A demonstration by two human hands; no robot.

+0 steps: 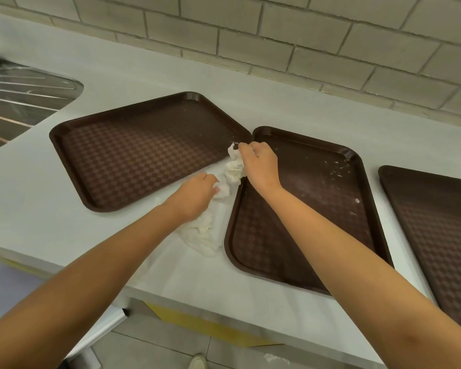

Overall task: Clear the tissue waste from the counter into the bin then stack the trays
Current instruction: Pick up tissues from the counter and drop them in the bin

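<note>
Three dark brown trays lie flat on the white counter (64, 230): a left tray (133, 153), a middle tray (317, 217) and a right tray (442, 230) cut off by the frame edge. Crumpled white tissue lies in the gap between the left and middle trays. My right hand (260, 163) grips a wad of tissue (234, 166) near the trays' touching corners. My left hand (194, 195) curls its fingers on a small tissue piece (222, 190), its wrist over a bigger tissue heap (201, 235). Small white tissue scraps (338, 169) dot the middle tray.
A steel sink drainboard (24, 94) is set into the counter at the far left. A brick wall (277, 30) runs behind the counter. Below the counter's front edge are a tiled floor, a yellow strip and a shoe tip (197, 362).
</note>
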